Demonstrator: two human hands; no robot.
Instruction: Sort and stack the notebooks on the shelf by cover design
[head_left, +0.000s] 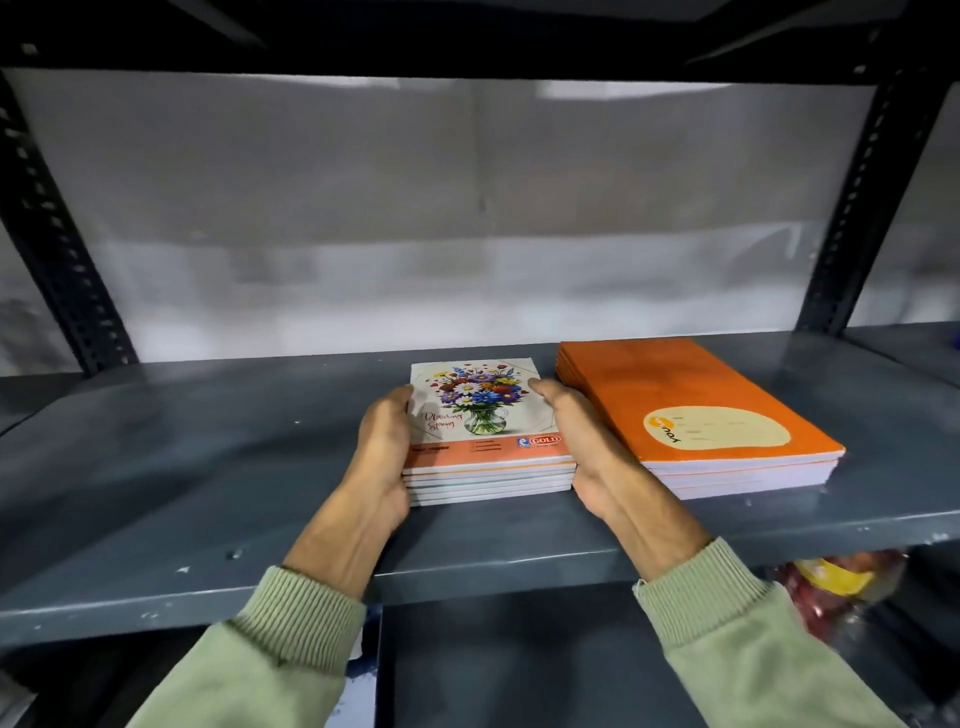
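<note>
The grey shelf (156, 467) is lying bare on its left part; the left hand (382, 457) is pressing flat against the left edge of the flower notebooks (485, 431), fingers stretched along the side and thumb hidden behind the pile, so it is bracing more than pinching; the pile is sitting near the middle of the shelf, several books deep, the top cover showing a vase of flowers; the right hand (582, 447) is pressing the opposite edge in the same open-palmed way, fingertips reaching toward the far corner, so the two hands are holding the pile squeezed between them; whether the pile is resting fully on the shelf or being lifted a little, I cannot tell; just beside the right hand, the orange notebooks (696, 410) are lying in their own pile, turned at a slight angle, close to the flower pile but not clearly touching it; below the shelf edge on the right, a blurred red and yellow bag (841, 582) is showing.

The step in hand is looking like the squaring-up of the flower pile, since both designs are already standing apart; the sorting seems nearly done; the next move is probably calling for an even push from both palms, then a straightening of the orange pile.
</note>
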